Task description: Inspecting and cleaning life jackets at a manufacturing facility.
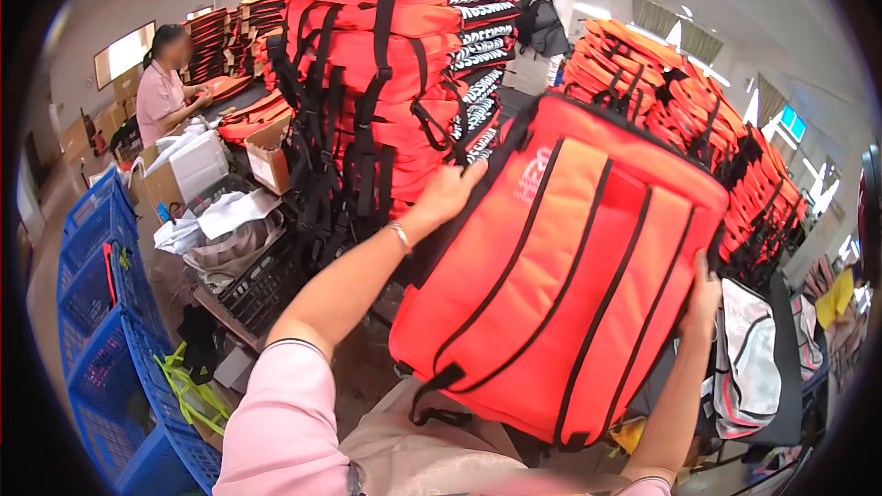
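Note:
Held up in front of me is a large orange-red backpack point(606, 248), its two padded shoulder straps edged in black facing me. My left hand point(452, 191) grips its upper left side, with the fingers partly hidden behind the edge. On the opposite side, my right hand point(704, 298) clasps the lower right edge, and its fingertips are out of sight behind the bag. A loose black webbing strap point(441, 395) hangs at the backpack's lower left corner. Just beyond my left hand rises a tall stack of similar orange backpacks point(404, 92) with black straps dangling.
More orange bags point(643, 73) are piled behind on the right. White-grey bags point(746, 358) lie right of my right hand. Blue plastic crates point(110, 349) line the left, near a black crate point(253, 289) holding cloth. Another person point(165, 83) works at the far left.

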### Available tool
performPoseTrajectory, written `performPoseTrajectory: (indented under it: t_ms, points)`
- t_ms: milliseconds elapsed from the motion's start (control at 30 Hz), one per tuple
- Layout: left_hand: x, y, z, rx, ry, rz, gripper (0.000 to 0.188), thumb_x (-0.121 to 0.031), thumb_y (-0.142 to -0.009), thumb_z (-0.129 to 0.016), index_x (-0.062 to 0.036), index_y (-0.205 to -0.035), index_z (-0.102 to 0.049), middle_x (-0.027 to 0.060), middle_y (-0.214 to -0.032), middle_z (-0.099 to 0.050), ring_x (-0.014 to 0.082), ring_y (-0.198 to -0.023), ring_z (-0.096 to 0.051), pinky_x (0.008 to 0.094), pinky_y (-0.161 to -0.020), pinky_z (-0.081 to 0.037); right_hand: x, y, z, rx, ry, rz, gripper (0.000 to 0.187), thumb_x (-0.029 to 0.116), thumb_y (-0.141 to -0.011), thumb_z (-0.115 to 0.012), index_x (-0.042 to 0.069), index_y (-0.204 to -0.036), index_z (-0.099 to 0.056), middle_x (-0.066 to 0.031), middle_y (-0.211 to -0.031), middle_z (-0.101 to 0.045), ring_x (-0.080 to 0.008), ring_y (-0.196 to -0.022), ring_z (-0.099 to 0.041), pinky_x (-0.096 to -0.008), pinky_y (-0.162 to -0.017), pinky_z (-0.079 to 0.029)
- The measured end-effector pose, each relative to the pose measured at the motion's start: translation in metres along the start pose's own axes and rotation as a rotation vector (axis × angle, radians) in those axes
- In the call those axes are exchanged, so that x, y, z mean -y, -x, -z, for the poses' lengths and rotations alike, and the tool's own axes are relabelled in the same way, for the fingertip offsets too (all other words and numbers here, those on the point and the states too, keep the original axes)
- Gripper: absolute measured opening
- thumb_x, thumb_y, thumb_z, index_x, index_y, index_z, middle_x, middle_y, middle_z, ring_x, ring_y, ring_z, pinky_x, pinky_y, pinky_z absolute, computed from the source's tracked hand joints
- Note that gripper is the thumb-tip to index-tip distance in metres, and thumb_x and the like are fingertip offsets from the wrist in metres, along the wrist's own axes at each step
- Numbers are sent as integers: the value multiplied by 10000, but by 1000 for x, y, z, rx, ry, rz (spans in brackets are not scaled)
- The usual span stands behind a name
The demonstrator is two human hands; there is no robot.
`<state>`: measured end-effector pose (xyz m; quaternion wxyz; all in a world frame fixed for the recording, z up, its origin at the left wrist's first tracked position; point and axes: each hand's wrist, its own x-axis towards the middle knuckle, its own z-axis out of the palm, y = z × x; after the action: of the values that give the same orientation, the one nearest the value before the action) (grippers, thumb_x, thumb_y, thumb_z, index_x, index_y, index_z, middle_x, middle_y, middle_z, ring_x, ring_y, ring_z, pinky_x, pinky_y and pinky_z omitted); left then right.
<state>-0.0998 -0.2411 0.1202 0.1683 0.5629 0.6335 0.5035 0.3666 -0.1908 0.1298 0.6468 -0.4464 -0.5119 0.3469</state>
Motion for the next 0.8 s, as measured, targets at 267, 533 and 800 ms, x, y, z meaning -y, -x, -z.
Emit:
performPoseTrajectory:
  t_ms: [267, 533, 800]
  points:
    - [116, 137, 1, -156, 40, 62, 423, -332, -947, -610, 18, -1185, -617, 178, -1055, -698, 220, -999, -680, 329, -850, -501, -195, 111, 35, 318, 658, -191, 580, 382, -892, -649, -78, -1220, -520, -198, -1057, -603, -296, -984, -588, -394, -889, -463]
    - [118, 267, -45, 235, 1376, 551, 891, -684, -851, -548, -166, -1522, -273, 37, -1533, -350, 222, -1407, -326, 458, -1162, -263, -170, 138, 0, 240, 746, -282, 708, 474, -890, -622, -105, -1279, -497, -272, -1165, -586, -371, -1070, -580, -427, -931, -447]
    - [118, 257, -60, -48, 1197, 604, 620, -246, -837, -763, -87, -1356, -463, 40, -1320, -555, 190, -1186, -559, 387, -1034, -451, -151, 147, -13, 274, 609, -353, 863, 425, -804, -733, -114, -1379, -383, -312, -1369, -468, -376, -1281, -475, -404, -1063, -375]
